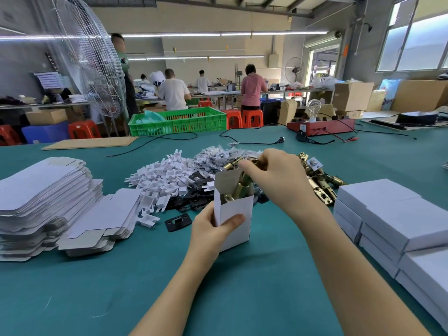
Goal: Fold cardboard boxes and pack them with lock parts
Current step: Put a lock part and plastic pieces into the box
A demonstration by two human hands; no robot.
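Note:
My left hand (213, 229) grips a small white cardboard box (238, 214) that stands upright on the green table with its top flap open. My right hand (278, 175) is above the opening and pinches a brass latch (240, 187) that sticks slanted into the box. More brass latches (320, 185) lie in a heap just right of the box. Behind the box lie a pile of white plastic pieces (164, 175), black strike plates (194, 192) and small bagged parts (218, 154). One black plate (178, 222) lies alone, left of my left hand.
Stacks of flat unfolded white boxes (48, 202) fill the left of the table (97, 287). Closed white boxes (397, 219) are stacked at the right. A black cable (254, 142), a red test box with a bulb (320, 126) and a green crate (179, 122) lie at the far edge. People work at benches beyond.

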